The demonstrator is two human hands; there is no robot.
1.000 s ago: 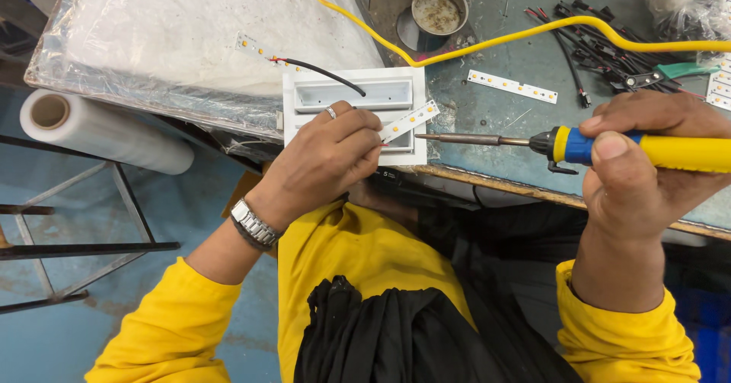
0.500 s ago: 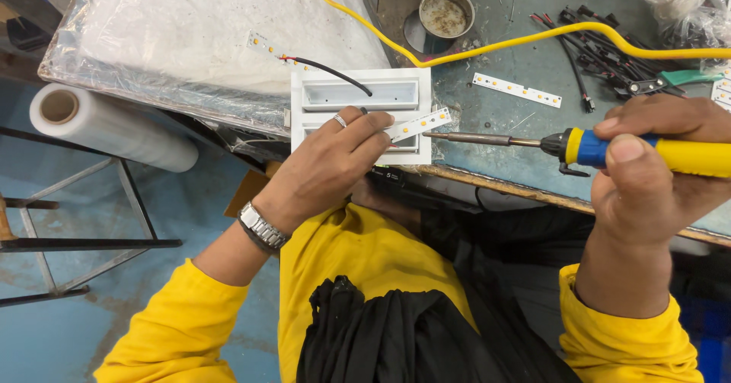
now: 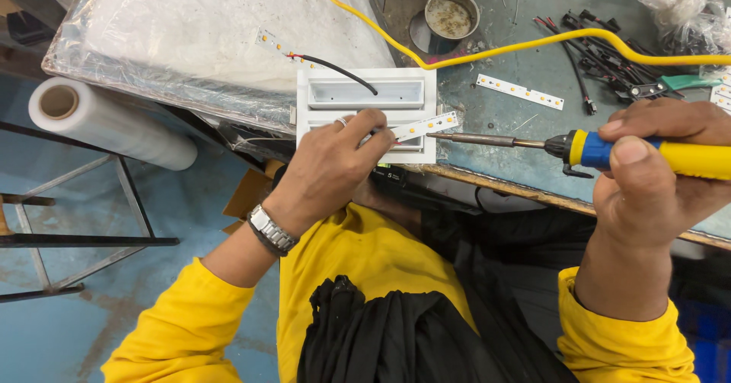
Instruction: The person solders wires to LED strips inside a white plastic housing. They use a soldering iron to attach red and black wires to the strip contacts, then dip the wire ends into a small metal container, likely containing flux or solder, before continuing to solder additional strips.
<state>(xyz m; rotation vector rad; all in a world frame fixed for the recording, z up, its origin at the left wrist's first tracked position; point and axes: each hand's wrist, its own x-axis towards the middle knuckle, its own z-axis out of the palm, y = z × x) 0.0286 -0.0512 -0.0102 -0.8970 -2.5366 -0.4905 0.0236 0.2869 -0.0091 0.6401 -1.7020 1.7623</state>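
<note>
My left hand pinches 1 LED strip against the white housing at the worktop's near edge. My right hand, fully closed around the soldering iron, should steady the tip flat on the strip's end pad, touching briefly.

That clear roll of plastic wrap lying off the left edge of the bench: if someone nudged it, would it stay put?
Probably not. The roll of plastic wrap is a cylinder lying on its side, so it would likely roll. It seems to rest on a thin metal frame rather than a flat top, so it might drop. Its glossy film looks slippery, and the hollow core suggests modest weight.
</note>
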